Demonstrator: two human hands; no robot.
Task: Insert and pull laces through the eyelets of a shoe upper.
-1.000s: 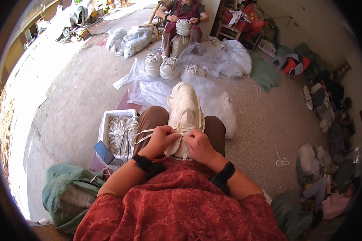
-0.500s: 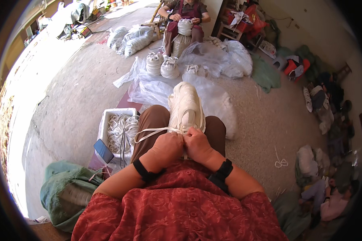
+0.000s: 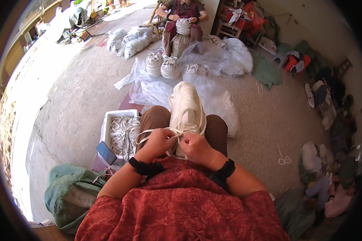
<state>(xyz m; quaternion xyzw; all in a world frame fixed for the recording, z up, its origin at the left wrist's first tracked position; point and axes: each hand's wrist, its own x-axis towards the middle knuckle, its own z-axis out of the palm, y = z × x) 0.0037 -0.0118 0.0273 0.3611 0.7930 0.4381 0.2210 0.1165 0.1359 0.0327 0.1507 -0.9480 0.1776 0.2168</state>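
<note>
A cream-coloured shoe [image 3: 184, 100] rests between my knees with its toe pointing away from me. My left hand [image 3: 161, 141] is closed at the left of the shoe's opening, pinching a flat, pale shoelace [image 3: 145, 131] that loops out over my left knee. On the other side, my right hand [image 3: 195, 147] is closed near the top of the lacing, and lace shows between the two hands. The right fingertips are partly hidden behind the knuckles. Part of the shoe's heel end shows between my wrists.
A white foam box [image 3: 105, 124] of loose laces stands at my left, a phone [image 3: 106, 153] at its edge. Beyond my knees lie plastic sheeting [image 3: 153, 92] and stacked white shoes [image 3: 170, 68]. Farther off sits a co-worker [image 3: 183, 12]. A green sack [image 3: 64, 197] lies near left.
My hands have moved slightly apart, the left one shifting left and up. More of the shoe's opening shows between them. The shoe stays between my knees.
</note>
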